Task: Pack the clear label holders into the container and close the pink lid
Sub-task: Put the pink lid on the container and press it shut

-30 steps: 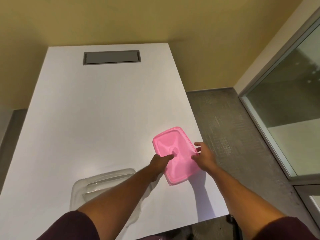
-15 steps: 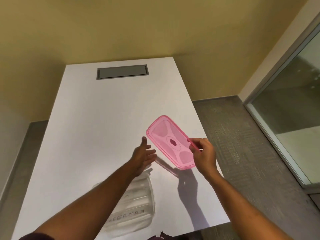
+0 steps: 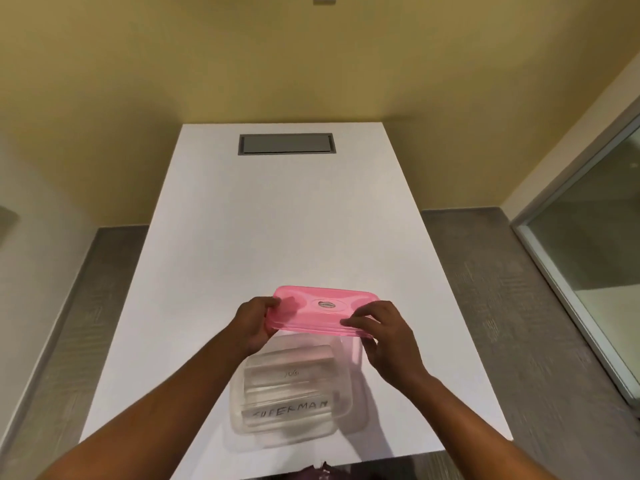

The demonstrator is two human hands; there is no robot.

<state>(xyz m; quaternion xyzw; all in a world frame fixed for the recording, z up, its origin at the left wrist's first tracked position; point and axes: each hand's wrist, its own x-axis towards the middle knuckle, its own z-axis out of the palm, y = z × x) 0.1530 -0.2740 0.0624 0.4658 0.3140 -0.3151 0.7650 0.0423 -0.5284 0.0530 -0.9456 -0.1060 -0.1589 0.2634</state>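
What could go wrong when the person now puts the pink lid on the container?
1. The pink lid, held by the left hand and right hand, hangs over the far end of the container; it may seat crooked.
2. The label holders seem stacked high and may block closing.

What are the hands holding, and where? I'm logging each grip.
The pink lid, gripped at its short ends: left hand on the left end, right hand on the right.

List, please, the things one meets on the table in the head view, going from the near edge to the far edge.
Clear container with label holders inside → pink lid, held by both hands → grey hatch in the table.
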